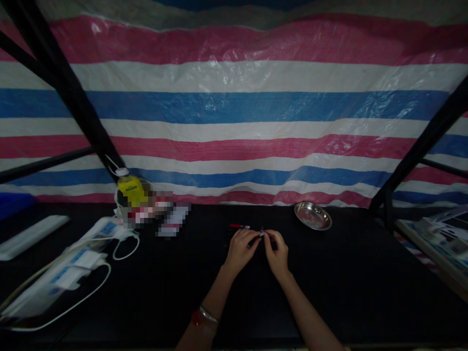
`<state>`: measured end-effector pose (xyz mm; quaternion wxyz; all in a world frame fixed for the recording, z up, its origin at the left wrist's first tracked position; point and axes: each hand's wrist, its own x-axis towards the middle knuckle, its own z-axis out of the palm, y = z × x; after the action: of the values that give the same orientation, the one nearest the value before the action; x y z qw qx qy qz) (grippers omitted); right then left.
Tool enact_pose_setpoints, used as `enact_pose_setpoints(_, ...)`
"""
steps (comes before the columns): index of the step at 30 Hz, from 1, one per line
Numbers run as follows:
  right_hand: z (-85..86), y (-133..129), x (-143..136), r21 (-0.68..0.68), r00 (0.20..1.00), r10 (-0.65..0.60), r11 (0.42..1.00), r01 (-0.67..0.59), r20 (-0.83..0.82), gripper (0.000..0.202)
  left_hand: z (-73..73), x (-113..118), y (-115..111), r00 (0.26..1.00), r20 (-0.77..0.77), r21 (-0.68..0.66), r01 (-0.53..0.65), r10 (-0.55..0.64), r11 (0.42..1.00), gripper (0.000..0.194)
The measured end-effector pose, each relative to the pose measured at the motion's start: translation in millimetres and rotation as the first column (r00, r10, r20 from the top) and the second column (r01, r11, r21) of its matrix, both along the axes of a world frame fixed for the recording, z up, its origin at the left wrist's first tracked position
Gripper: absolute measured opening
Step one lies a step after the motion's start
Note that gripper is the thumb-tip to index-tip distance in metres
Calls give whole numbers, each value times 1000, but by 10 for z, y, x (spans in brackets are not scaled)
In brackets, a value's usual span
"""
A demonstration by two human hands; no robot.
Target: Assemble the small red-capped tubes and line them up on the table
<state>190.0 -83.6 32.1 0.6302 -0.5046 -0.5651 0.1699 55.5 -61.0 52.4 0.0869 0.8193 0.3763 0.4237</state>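
Both of my hands meet over the middle of the black table point(164, 287). My left hand point(240, 247) is closed, thumb and fingers pinching at a small object point(262, 234), partly pale, too small to make out. From the other side, my right hand point(277, 251) pinches at the same spot with its fingertips. Just behind my left hand lies a red and black pen-like item point(239, 226). Other dark bits beside it are hard to tell from the table.
A round metal dish point(313, 216) sits at the back right. On the left are white power strips point(60, 278) with cables, a yellow bottle point(132, 189) and a blurred packet point(173, 220). Black frame bars point(69, 105) slant at both sides before a striped sheet point(234, 107).
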Motion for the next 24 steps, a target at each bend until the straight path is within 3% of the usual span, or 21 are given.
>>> enact_pose_setpoints(5, 0, -4, 3, 28, 997, -11, 1000, 9, 83, 16, -25, -18, 17, 1000, 22, -1, -9, 9, 1000, 18)
enact_pose_setpoints(10, -6, -4, -37, -4, 1000, 7, 1000, -7, -29, 19, -28, 0, 16, 998, 59, -53, 33, -30, 998, 19)
enact_pose_setpoints(14, -1, 1, -41, -10, 995, -39, 999, 38, -93, 23, -29, 19, 29, 987, 157, -184, 54, -25, 981, 21)
enact_pose_setpoints(19, 5, 9, -6, -6, 972, -171, 985, 172, -161, 31, -31, -18, 67, 976, 201, -353, -2, 78, 936, 23)
enact_pose_setpoints(24, -6, 2, -25, -3, 965, -150, 988, 153, -214, 31, -23, -50, 91, 989, 135, -302, -15, 58, 953, 21)
